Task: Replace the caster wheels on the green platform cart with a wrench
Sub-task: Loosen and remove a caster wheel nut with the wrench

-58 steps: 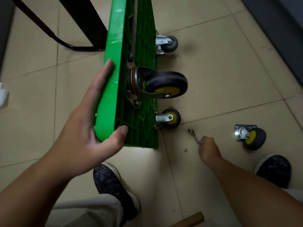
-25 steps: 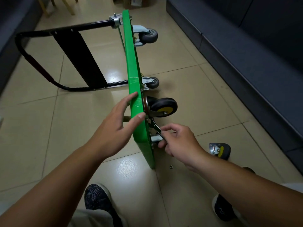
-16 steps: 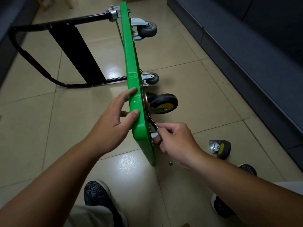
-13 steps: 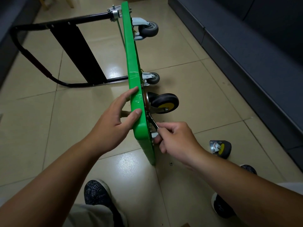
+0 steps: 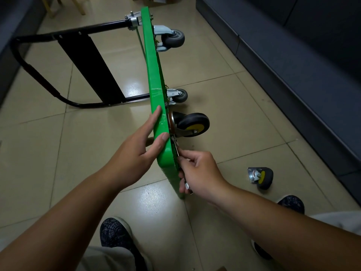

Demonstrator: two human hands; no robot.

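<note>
Steadying the green plastic platform cart (image 5: 154,79), which is standing on its long edge on the beige tiled floor (image 5: 224,90), the person's left hand (image 5: 134,155) is keeping its grip clamped on the near top rim, with the thumb pressing the rim and the index finger lying along it. Just right of the deck, the right hand (image 5: 203,171) is holding its grip curled tight around the slim silver wrench (image 5: 176,148), whose far end is reaching the mounting plate of the large black caster with a yellow hub (image 5: 193,124). A small loose caster (image 5: 260,177) is lying on the floor to the right, well apart from the cart.
</note>
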